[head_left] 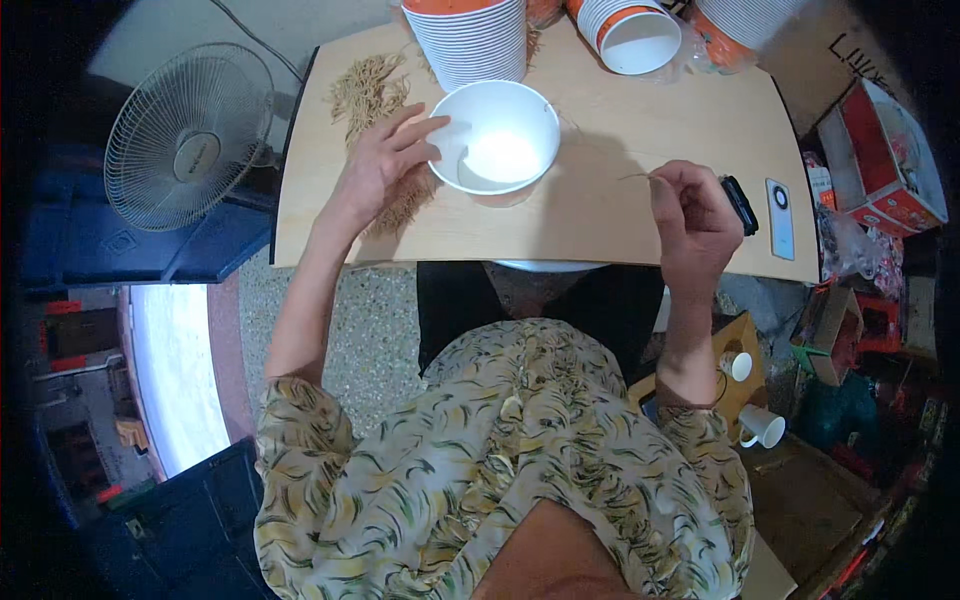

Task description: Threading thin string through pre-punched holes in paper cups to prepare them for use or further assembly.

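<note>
A white round paper tub (499,184) stands upright on the table, its open mouth facing me. My left hand (385,165) is at the tub's left rim, fingers apart and stretched over the edge; whether they press on it is hard to tell. Under and beyond that hand lie bundles of thin tan strands (368,90). To the right of the tub, my right hand (697,212) is closed in a pinch above the table. One thin tan strand (632,177) sticks out leftward from its fingertips.
A tall stack of white tubs (468,50) rises behind the single tub, with more stacked tubs (640,42) lying at the back right. A phone (780,218) and a black object (740,204) rest near the right edge. A fan (190,140) stands at left, open boxes (885,150) at right.
</note>
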